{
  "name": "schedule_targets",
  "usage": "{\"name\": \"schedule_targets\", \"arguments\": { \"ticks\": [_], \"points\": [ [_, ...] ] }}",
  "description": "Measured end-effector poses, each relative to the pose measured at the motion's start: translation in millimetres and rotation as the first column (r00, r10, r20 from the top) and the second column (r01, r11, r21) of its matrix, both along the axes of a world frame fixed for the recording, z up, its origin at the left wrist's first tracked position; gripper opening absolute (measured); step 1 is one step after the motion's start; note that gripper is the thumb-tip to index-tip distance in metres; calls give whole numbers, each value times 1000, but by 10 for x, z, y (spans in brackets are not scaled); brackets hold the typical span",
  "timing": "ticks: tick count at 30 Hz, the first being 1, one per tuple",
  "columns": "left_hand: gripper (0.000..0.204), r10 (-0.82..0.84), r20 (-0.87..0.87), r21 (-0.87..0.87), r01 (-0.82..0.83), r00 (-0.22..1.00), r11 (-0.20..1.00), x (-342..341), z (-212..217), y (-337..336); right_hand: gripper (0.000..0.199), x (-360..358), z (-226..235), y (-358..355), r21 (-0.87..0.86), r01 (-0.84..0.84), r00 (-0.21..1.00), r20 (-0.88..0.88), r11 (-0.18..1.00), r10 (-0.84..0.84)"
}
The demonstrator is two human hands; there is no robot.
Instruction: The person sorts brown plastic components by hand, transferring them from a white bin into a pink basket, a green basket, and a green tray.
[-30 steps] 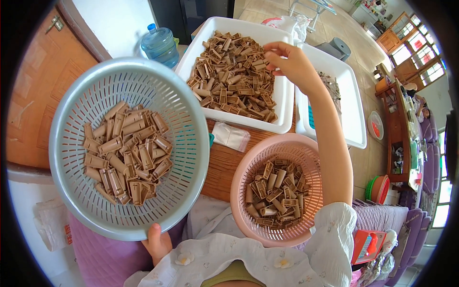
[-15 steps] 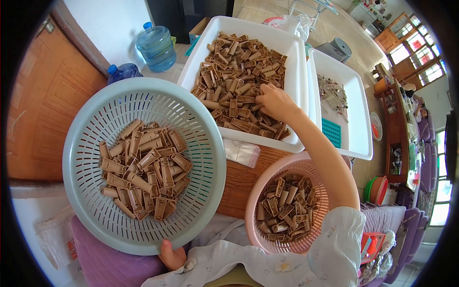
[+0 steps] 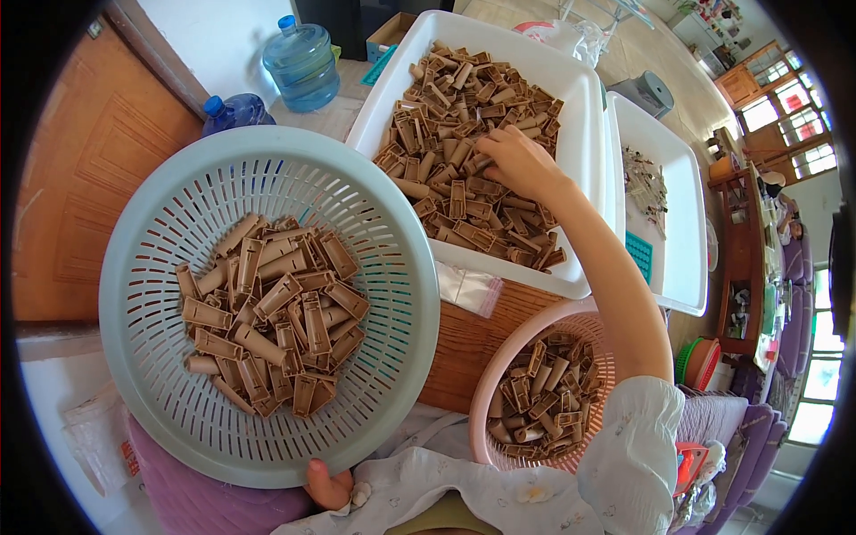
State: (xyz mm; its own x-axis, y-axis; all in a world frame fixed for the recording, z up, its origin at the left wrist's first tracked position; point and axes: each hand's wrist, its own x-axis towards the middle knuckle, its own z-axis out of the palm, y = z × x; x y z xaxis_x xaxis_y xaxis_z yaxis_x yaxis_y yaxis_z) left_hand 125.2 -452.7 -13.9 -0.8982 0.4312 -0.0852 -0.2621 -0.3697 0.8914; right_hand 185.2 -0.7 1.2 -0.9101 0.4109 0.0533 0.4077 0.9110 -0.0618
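Left hand point(image 3: 329, 487), bottom, holds a round grey-blue plastic basket point(image 3: 401, 285); right hand point(image 3: 519, 162), top, touches long brown plastic bits point(image 3: 458, 200), grip hidden.

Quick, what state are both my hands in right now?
Left hand: closed, holding the gray-blue basket by its rim.
Right hand: curled over brown pieces in the white tray; can't tell if it grips one.

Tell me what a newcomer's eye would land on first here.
Probably the big grey-blue basket at the left, with brown pieces heaped in it and the left hand at its lower rim. Next comes the white tray, upper middle, with the right hand at its brown pieces. The smaller pink basket, lower right of centre, holds more.
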Motion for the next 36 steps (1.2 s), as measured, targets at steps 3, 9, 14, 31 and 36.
{"name": "schedule_targets", "arguments": {
  "ticks": [3,9,14,31,36],
  "points": [
    [64,-83,-47,60,86,995,995,-21,-20,-38,24,-22,34,1,16,7,998,57,1000,-8],
    [64,-121,-43,133,126,992,983,-31,0,-25,14,141,206,109,-161,44,957,-278,986,-88],
    [63,-116,-44,98,120,992,988,-34,-22,-33,18,29,586,-178,-685,68,762,-434,725,-481],
    [60,-81,-53,96,86,995,992,-18,-63,-20,20,-289,193,1,196,-52,998,-27,979,58],
    [62,-66,-12,61,66,998,996,11,-34,-52,12,-262,-28,31,288,-92,995,-17,953,101]
  ]
}}
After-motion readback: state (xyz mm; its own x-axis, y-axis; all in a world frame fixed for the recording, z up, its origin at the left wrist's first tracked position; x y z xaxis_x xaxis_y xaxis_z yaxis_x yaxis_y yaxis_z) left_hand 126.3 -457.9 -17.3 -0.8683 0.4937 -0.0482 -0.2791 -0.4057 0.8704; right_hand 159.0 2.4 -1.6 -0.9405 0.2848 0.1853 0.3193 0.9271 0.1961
